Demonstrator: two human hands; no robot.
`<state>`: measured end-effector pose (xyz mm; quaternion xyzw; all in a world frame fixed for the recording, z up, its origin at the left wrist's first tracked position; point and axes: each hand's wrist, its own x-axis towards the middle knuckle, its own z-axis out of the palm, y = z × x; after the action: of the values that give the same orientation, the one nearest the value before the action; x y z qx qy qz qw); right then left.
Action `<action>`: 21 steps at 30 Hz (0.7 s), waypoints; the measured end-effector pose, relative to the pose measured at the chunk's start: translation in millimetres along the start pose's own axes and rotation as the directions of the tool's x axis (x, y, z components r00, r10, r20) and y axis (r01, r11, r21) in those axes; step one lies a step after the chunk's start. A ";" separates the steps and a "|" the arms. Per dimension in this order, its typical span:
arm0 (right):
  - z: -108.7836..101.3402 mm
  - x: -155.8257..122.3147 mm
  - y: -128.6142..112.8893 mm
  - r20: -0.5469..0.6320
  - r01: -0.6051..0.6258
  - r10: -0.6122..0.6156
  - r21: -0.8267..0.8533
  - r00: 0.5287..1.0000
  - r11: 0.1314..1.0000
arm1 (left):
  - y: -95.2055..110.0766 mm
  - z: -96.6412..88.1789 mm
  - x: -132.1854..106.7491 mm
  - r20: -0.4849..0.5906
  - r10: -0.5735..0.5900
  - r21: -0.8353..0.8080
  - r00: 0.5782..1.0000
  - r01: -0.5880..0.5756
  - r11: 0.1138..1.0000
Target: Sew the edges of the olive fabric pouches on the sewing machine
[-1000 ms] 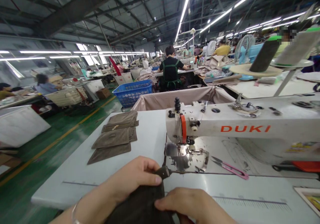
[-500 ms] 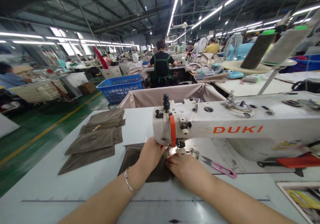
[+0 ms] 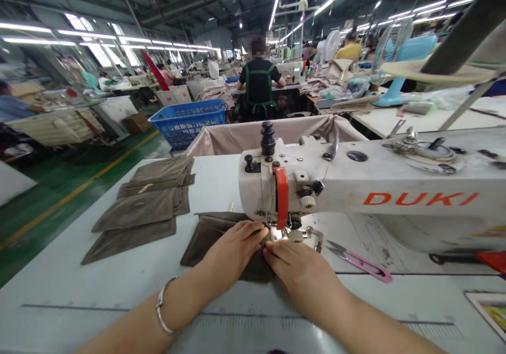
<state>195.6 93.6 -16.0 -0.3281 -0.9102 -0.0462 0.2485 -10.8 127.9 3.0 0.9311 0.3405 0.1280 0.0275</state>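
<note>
A dark brown fabric pouch (image 3: 201, 238) lies on the table under the head of a sewing machine (image 3: 340, 185), with a small gold zip pull at its far edge. My left hand (image 3: 227, 251) grips the pouch, its fingertips together just left of the lit needle area. Close by on the near side of the needle, my right hand (image 3: 302, 264) has its fingers pressed together on the pouch's right edge. Both hands hide part of the fabric. Pink-handled thread snips (image 3: 361, 261) rest on the machine bed to the right of my right hand.
Several similar brown pouches (image 3: 138, 217) lie overlapped at the left. Beyond the table are a cloth-lined bin (image 3: 233, 135) and a blue basket (image 3: 185, 124). A person in dark clothes (image 3: 259, 79) sits farther ahead. A thread cone (image 3: 466, 32) stands at the right.
My left hand has shifted from beside the machine head down onto the pouch, its fingers now stretched forward. My right hand stays near the needle. The view has moved closer and tilted down.
</note>
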 end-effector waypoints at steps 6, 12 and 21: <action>-2.5 -4.9 7.5 -0.007 0.035 -0.035 0.057 0.999 0.998 | 18.8 3.4 -0.3 -0.063 -0.100 -0.012 0.993 0.099 0.995; -7.4 -5.3 10.6 0.043 0.014 -0.019 0.101 0.999 0.995 | 22.1 3.9 2.4 -0.103 -0.072 -0.002 0.992 0.073 0.997; -1.8 -5.3 7.6 0.068 -0.024 0.019 0.072 0.997 0.997 | 18.4 4.2 6.1 -0.102 -0.059 -0.021 0.993 0.057 0.998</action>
<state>204.6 96.0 -17.5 -0.3301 -0.9155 0.0006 0.2299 6.2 117.8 2.9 0.9126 0.3673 0.1780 0.0220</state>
